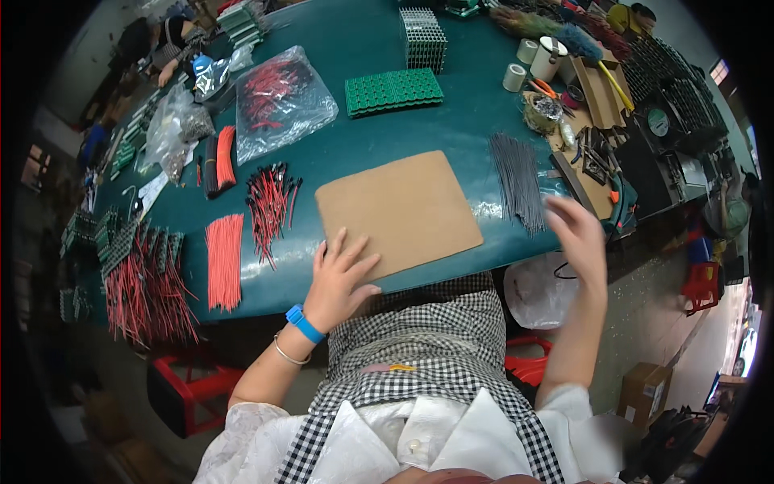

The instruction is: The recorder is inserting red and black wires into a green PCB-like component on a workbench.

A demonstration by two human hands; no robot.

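Observation:
My left hand (345, 273) lies with its fingers spread on the lower left corner of a flat brown cardboard sheet (403, 214). To the right of the sheet, my right hand (580, 240) is held beside a bundle of dark grey wires (518, 181). Its fingers are bent and a little apart, with nothing seen in them. Left of the cardboard lie a heap of red and black wires with black ends (272, 202) and a neat row of red wires (225, 262).
Green circuit boards (395, 91), a board stack (423, 40) and a plastic bag of red wires (286, 101) lie farther back. Boards with red wires (149, 282) hang over the left edge. Pliers (544, 87), spools (514, 77) and a cardboard tray (601, 93) are at right.

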